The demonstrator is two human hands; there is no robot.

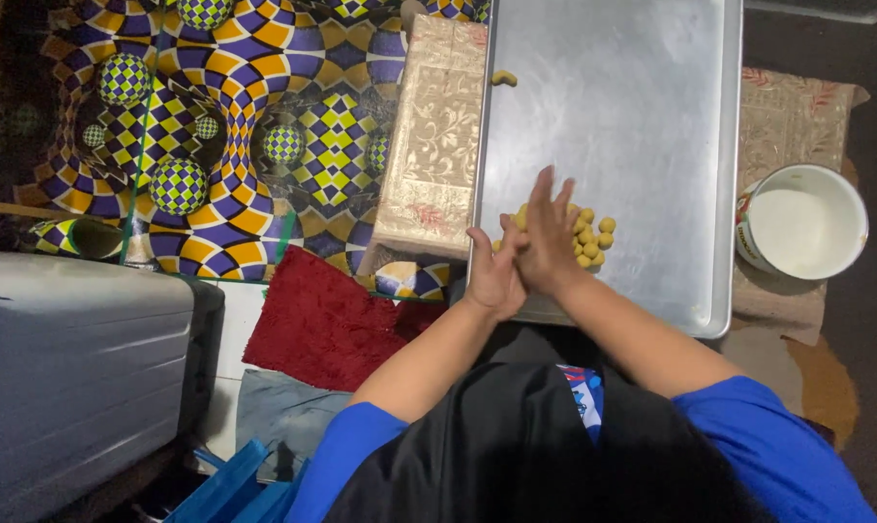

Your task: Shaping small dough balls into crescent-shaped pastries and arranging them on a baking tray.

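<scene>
The blue sleeves (748,436) and black apron (496,436) are closest. The left hand (496,276) and right hand (547,237) are pressed together, palm on palm, above the near edge of the metal tray (642,97). The yellow dough balls (593,237) lie on the tray just beside and partly under the fingers. I cannot tell if something is between the palms.

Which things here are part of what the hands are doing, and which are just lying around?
In use:
left hand and right hand, palms pressed together
small yellow dough balls
metal baking tray
lone dough piece

Lying about:
white bucket
red mat
gold patterned cloth
grey case
</scene>
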